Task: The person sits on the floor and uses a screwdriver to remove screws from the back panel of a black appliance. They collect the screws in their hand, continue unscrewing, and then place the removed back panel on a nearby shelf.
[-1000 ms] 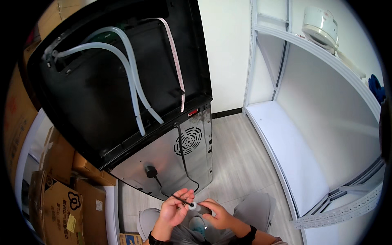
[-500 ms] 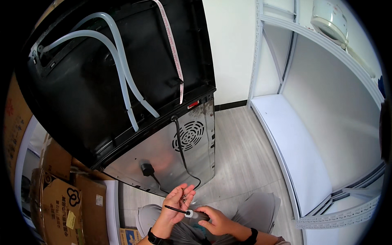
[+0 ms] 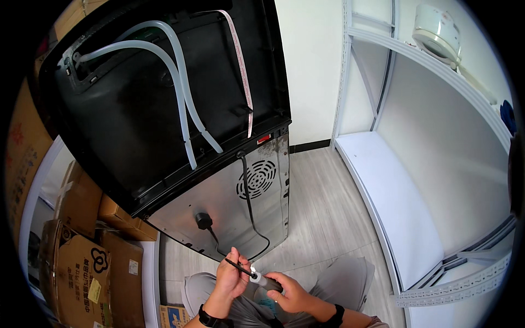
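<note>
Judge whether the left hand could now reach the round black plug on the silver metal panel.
Probably yes: between the left hand and the plug only its thin black cord shows, though a dark, slender tool shaft crosses the hand.

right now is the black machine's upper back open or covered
Open: no panel covers the black machine's upper back; pale tubes and a ribbon-like strip show inside.

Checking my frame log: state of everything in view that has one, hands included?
Screwdriver: held, tip pointing up and left
Right hand: closed around the screwdriver handle
Left hand: fingers curled by the screwdriver shaft; contents unclear
Black appliance: standing, upper rear open
Two pale tubes: hanging, lower ends loose
Pink-white strip: hanging
Black plug: against the appliance's rear; whether inserted, unclear
</note>
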Tool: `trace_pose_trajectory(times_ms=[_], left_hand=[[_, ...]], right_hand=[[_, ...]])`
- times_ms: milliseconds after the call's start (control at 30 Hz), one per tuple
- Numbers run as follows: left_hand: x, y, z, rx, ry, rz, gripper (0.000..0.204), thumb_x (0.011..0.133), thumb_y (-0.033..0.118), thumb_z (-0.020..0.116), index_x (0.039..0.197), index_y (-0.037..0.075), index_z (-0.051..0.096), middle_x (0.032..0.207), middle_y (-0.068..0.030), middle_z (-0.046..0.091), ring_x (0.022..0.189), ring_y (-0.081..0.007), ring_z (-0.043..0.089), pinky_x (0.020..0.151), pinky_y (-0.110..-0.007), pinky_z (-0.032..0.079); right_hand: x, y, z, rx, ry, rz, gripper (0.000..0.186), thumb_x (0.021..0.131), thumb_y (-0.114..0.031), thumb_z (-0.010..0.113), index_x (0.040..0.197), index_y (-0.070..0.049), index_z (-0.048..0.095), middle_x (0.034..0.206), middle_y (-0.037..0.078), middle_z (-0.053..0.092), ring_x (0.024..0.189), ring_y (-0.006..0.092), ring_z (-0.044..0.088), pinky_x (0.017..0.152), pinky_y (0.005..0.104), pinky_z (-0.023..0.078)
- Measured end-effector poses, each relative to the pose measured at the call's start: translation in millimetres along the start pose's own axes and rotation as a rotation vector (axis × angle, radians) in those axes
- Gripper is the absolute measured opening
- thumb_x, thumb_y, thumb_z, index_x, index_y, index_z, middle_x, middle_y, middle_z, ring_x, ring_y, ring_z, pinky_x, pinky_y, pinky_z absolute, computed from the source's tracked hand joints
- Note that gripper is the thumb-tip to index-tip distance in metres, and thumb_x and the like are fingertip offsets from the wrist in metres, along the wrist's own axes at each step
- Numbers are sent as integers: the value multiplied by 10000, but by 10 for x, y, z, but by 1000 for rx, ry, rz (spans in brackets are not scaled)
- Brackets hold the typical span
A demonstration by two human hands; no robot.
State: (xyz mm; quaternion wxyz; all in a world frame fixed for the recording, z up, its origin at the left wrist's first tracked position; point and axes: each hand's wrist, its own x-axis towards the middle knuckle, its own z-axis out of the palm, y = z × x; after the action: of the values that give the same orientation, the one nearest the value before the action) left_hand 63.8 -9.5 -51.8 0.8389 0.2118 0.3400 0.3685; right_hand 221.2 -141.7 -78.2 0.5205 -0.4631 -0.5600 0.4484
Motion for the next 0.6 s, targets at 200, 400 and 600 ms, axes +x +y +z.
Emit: trace_pose_trajectory(times_ms=[200,400,600], left_hand=[[-38,-15,8,-151,-161,117,222,980,304,558,881,106,561,764,12,538,665,-88,473,562,-216,393],[7,31,-80,-262,-162,170,142,981,239,563,1011,105,598,814,19,572,721,-81,502,602,-208,414],[-14,105,-38,-320,-144,175,106,980,182,559,1029,97,597,873,4,623,752,-91,548,661,-204,460]], right_hand=[[-23,43,27,47,73,18,441,896,-128,634,1282,18,479,1120,152,605,999,210,601,867,324,473],[-30,29,-3,5,86,36,435,898,-147,637,1274,11,487,1114,168,613,1006,244,612,871,334,472],[-12,30,3,-54,67,23,427,901,-114,623,1280,23,485,1098,117,606,984,159,580,860,299,467]])
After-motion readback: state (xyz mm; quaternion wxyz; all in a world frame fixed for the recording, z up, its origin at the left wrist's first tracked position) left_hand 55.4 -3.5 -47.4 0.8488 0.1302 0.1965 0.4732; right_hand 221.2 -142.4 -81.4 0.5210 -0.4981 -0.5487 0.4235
